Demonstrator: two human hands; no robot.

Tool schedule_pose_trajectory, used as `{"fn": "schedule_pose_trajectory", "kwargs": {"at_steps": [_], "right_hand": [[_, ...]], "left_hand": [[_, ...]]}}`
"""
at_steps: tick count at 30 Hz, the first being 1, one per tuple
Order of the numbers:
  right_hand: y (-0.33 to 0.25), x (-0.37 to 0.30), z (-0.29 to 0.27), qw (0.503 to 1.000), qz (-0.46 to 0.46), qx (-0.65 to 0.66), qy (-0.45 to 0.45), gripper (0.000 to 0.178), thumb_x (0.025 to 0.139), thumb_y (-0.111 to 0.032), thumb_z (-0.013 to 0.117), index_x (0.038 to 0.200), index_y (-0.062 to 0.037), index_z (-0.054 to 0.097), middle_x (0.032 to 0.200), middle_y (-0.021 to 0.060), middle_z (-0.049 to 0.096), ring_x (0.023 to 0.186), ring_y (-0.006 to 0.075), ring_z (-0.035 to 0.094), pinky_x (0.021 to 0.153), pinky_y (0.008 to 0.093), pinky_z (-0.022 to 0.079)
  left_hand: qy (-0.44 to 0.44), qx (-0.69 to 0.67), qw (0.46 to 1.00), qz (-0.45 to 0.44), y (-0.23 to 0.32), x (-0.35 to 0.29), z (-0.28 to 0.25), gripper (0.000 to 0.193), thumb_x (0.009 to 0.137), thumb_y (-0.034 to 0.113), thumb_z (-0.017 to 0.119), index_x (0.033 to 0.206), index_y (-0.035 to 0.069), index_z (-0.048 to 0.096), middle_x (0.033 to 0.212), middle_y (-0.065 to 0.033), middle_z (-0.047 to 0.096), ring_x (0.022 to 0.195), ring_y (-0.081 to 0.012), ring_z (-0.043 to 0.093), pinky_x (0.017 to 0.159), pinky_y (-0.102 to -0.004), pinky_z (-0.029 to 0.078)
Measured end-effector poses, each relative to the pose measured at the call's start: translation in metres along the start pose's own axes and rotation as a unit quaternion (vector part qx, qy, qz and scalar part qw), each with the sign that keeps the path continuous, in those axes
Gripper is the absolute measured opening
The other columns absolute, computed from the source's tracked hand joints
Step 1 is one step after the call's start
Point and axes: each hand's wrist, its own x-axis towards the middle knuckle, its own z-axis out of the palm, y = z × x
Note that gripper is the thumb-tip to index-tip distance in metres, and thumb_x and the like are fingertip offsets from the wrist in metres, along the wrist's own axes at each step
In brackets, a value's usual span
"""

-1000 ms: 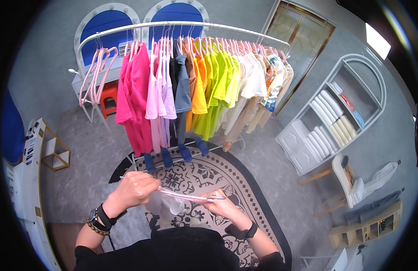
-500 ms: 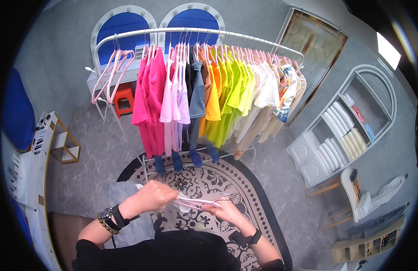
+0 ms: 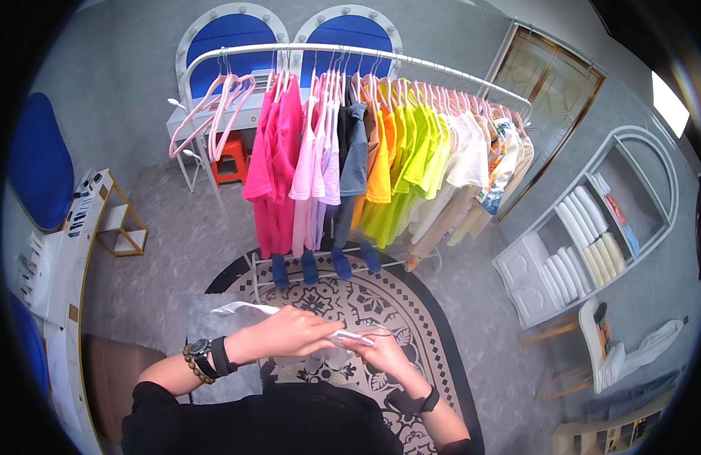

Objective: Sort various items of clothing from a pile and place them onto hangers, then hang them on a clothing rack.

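My right hand (image 3: pixel 379 353) is closed around a pale pink clothes hanger (image 3: pixel 355 337), whose thin metal hook shows above the fingers. My left hand (image 3: pixel 308 332) reaches across from the left, its fingers closed at the hanger's other side, nearly touching the right hand. From behind the left wrist a white strip (image 3: pixel 246 309) sticks out to the left; it looks like cloth, but most of it is hidden by the hand. Both hands are in front of my body, over the patterned rug (image 3: pixel 320 371).
Ahead stands a white clothes rack (image 3: pixel 350 48) with colour-sorted garments and several bare pink hangers (image 3: pixel 233 114) at its left end. Blue slippers (image 3: pixel 340 263) rest on its lower bar. A red stool (image 3: pixel 230 159) is behind it, shelves (image 3: pixel 532 265) at right, a brown seat (image 3: pixel 119 379) at left.
My left hand has moved right toward the right hand, its fingers now stretched further along the hanger. More of the white strip shows behind it. The whole view has shifted slightly.
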Motion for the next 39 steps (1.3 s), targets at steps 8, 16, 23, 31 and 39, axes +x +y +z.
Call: {"fn": "schedule_pose_trajectory", "kwargs": {"at_steps": [8, 16, 23, 31, 39], "right_hand": [[-0.027, -0.024, -0.001, 0.831, -0.393, -0.205, 0.337, 0.024, 0.076, -0.004, 0.073, 0.098, 0.0008, 0.066, 0.087, 0.0104, 0.063, 0.074, 0.0220, 0.062, 0.059, 0.0372, 0.048], [-0.017, 0.010, 0.033, 0.934, -0.261, -0.119, 0.214, 0.040, 0.086, -0.009, 0.068, 0.122, -0.0008, 0.054, 0.088, 0.0144, 0.062, 0.066, 0.0251, 0.064, 0.064, 0.0335, 0.054], [-0.017, 0.007, 0.041, 0.978, -0.207, 0.017, 0.028, 0.020, 0.092, -0.013, 0.062, 0.106, -0.0065, 0.050, 0.068, 0.0082, 0.057, 0.049, 0.0214, 0.055, 0.051, 0.0336, 0.041], [0.049, -0.010, 0.033, 0.952, -0.250, -0.155, -0.082, 0.025, 0.091, -0.029, 0.063, 0.098, -0.0056, 0.061, 0.080, 0.0167, 0.064, 0.071, 0.0364, 0.063, 0.063, 0.0422, 0.052], [-0.009, -0.048, -0.075, 0.849, -0.255, -0.424, 0.186, 0.016, 0.072, -0.010, 0.072, 0.084, -0.0068, 0.061, 0.080, 0.0062, 0.061, 0.070, 0.0258, 0.060, 0.061, 0.0367, 0.051]], "left_hand": [[0.084, 0.044, 0.993, -0.064, -0.015, -0.006, -0.007, 0.012, 0.080, 0.008, 0.065, 0.085, 0.004, 0.055, 0.073, -0.0083, 0.055, 0.068, -0.0272, 0.061, 0.049, -0.0382, 0.044], [0.186, -0.019, 0.981, -0.058, 0.001, 0.026, -0.025, 0.014, 0.077, 0.004, 0.069, 0.084, 0.001, 0.057, 0.076, -0.0117, 0.054, 0.069, -0.0314, 0.056, 0.055, -0.0393, 0.045], [0.193, -0.096, 0.974, -0.069, 0.003, 0.020, -0.035, 0.014, 0.076, 0.000, 0.068, 0.083, -0.001, 0.056, 0.074, -0.0148, 0.053, 0.070, -0.0346, 0.056, 0.060, -0.0411, 0.045], [0.203, -0.111, 0.966, -0.114, -0.018, -0.003, -0.050, 0.013, 0.080, -0.001, 0.063, 0.087, -0.004, 0.052, 0.071, -0.0159, 0.046, 0.062, -0.0363, 0.049, 0.055, -0.0401, 0.041], [0.159, -0.014, 0.987, -0.031, -0.063, -0.017, -0.071, 0.018, 0.082, 0.002, 0.064, 0.081, -0.004, 0.047, 0.072, -0.0178, 0.043, 0.062, -0.0375, 0.048, 0.054, -0.0408, 0.038]]}}
